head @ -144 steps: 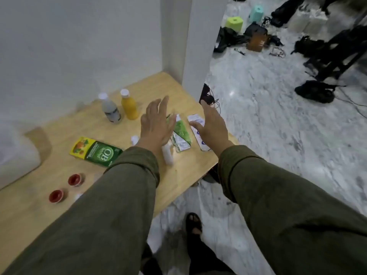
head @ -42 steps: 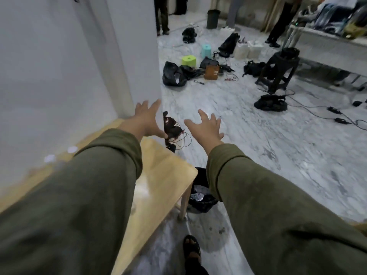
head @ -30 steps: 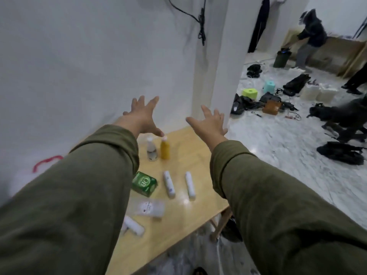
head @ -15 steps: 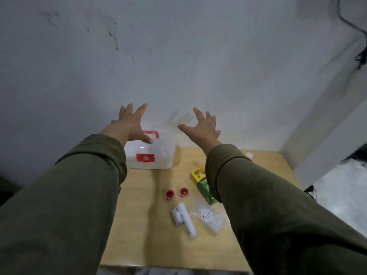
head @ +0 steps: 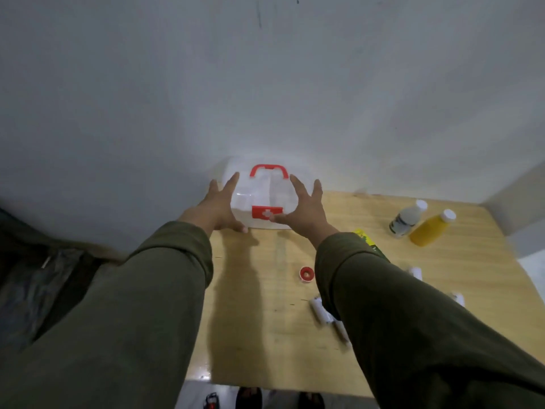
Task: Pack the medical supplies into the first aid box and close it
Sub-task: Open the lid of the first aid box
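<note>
Both hands spread open: left hand point(head: 219, 208) and right hand point(head: 305, 211) flank the closed first aid box point(head: 259, 199), white cross on its red latch point(head: 267, 212); bottle labels unreadable.

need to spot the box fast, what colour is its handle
Red: the handle on the translucent white first aid box matches its red front latch. The head view shows it best.

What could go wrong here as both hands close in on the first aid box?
1. The first aid box sits against the wall with its red latch shut; opening it there may leave the lid little room.
2. The right sleeve hangs over the white rolls and green carton; pulling back could sweep them off.
3. The left hand and right hand are spread open, so the smooth box could slip.
</note>
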Demonstrator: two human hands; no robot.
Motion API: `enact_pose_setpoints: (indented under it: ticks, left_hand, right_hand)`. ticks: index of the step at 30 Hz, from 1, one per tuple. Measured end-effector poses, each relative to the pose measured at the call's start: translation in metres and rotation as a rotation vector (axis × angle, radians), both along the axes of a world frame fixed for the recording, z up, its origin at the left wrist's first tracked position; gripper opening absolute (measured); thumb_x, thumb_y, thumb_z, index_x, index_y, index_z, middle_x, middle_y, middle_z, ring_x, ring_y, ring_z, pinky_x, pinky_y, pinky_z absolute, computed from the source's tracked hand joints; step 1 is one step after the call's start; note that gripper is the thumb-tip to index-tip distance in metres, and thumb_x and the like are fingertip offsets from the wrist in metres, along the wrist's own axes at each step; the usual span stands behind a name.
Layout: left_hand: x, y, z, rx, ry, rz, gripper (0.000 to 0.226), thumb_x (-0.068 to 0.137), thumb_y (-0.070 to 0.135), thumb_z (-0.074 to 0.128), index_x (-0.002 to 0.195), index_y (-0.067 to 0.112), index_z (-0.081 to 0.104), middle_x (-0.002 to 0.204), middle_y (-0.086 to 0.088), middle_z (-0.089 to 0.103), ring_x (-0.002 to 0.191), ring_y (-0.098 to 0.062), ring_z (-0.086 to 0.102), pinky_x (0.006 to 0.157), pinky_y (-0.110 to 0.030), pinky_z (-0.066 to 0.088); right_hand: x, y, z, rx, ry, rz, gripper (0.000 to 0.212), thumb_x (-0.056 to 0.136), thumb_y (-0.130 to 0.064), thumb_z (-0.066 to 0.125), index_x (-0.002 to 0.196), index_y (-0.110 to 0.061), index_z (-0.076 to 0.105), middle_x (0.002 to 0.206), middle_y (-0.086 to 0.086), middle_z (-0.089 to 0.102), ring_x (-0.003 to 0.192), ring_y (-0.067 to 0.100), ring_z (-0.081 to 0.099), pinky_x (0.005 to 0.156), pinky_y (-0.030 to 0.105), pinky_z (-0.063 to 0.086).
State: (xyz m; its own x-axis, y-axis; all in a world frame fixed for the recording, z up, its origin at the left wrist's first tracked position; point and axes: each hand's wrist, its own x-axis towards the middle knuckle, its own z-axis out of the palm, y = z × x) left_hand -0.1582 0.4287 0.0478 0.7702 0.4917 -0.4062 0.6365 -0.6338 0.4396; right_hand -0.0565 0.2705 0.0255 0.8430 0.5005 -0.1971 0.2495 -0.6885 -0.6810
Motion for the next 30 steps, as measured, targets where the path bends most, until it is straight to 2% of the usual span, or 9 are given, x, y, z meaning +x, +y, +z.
enact_pose_setpoints:
  ticks: [8, 13, 19, 21, 25, 27, 30]
  left_hand:
    - [-0.005, 0.003, -0.012, -0.075, -0.141, 0.001, 0.126, 0.064, 0.023, 0.086, 0.148, 0.036, -0.007, 0.158, -0.012, 0.007, 0.143, -0.035, 0.018, 0.112, -0.050, 0.026]
    - [-0.026, -0.001, -0.009, -0.041, -0.141, -0.015, 0.120, 0.068, 0.022, 0.083, 0.149, 0.033, -0.004, 0.159, -0.011, 0.007, 0.144, -0.034, 0.018, 0.111, -0.047, 0.028]
    - [-0.056, -0.010, -0.025, -0.025, -0.206, 0.014, 0.115, 0.069, 0.022, 0.082, 0.148, 0.037, 0.000, 0.155, -0.009, 0.017, 0.140, -0.033, 0.024, 0.110, -0.049, 0.030]
    - [-0.062, -0.011, -0.028, 0.002, -0.223, 0.013, 0.112, 0.072, 0.021, 0.080, 0.148, 0.037, 0.000, 0.156, -0.008, 0.015, 0.142, -0.032, 0.021, 0.111, -0.047, 0.028]
    - [-0.066, -0.011, -0.034, 0.035, -0.254, 0.000, 0.109, 0.075, 0.025, 0.078, 0.147, 0.039, -0.002, 0.157, -0.005, 0.014, 0.142, -0.032, 0.023, 0.110, -0.048, 0.031]
    - [-0.066, -0.011, -0.037, 0.050, -0.253, 0.000, 0.109, 0.075, 0.025, 0.077, 0.147, 0.040, -0.003, 0.157, -0.004, 0.012, 0.142, -0.032, 0.024, 0.109, -0.047, 0.032]
    - [-0.066, -0.012, -0.040, 0.089, -0.260, -0.004, 0.111, 0.075, 0.026, 0.078, 0.146, 0.042, -0.006, 0.159, -0.004, 0.009, 0.143, -0.033, 0.023, 0.108, -0.046, 0.033]
  right_hand:
    - [-0.021, 0.003, 0.003, -0.017, -0.021, -0.064, 0.100, 0.071, -0.031, 0.080, 0.147, -0.034, 0.014, 0.158, 0.009, -0.010, 0.144, 0.039, 0.008, 0.115, 0.049, 0.021]
    - [-0.043, -0.004, 0.004, -0.024, -0.038, -0.042, 0.099, 0.072, -0.032, 0.079, 0.147, -0.032, 0.014, 0.157, 0.011, -0.006, 0.143, 0.038, 0.011, 0.115, 0.049, 0.022]
    - [-0.068, -0.017, -0.003, -0.065, -0.141, 0.014, 0.099, 0.072, -0.040, 0.078, 0.147, -0.033, 0.014, 0.156, 0.011, -0.001, 0.141, 0.036, 0.016, 0.114, 0.046, 0.025]
    - [-0.074, -0.020, -0.008, -0.128, -0.230, 0.026, 0.101, 0.071, -0.047, 0.076, 0.147, -0.034, 0.010, 0.157, 0.011, -0.001, 0.142, 0.037, 0.014, 0.115, 0.049, 0.022]
    - [-0.079, -0.020, -0.019, -0.373, -0.646, 0.190, 0.107, 0.072, -0.058, 0.069, 0.148, -0.036, -0.003, 0.159, 0.014, -0.013, 0.145, 0.040, -0.012, 0.113, 0.061, 0.000]
    - [-0.080, -0.018, -0.025, -0.401, -0.776, 0.295, 0.111, 0.069, -0.058, 0.072, 0.147, -0.040, -0.005, 0.159, 0.013, -0.010, 0.146, 0.038, -0.011, 0.110, 0.063, -0.005]
    - [-0.079, -0.011, -0.035, -0.461, -0.880, 0.376, 0.115, 0.065, -0.057, 0.076, 0.146, -0.041, -0.004, 0.160, 0.015, -0.001, 0.146, 0.040, -0.002, 0.109, 0.066, -0.001]
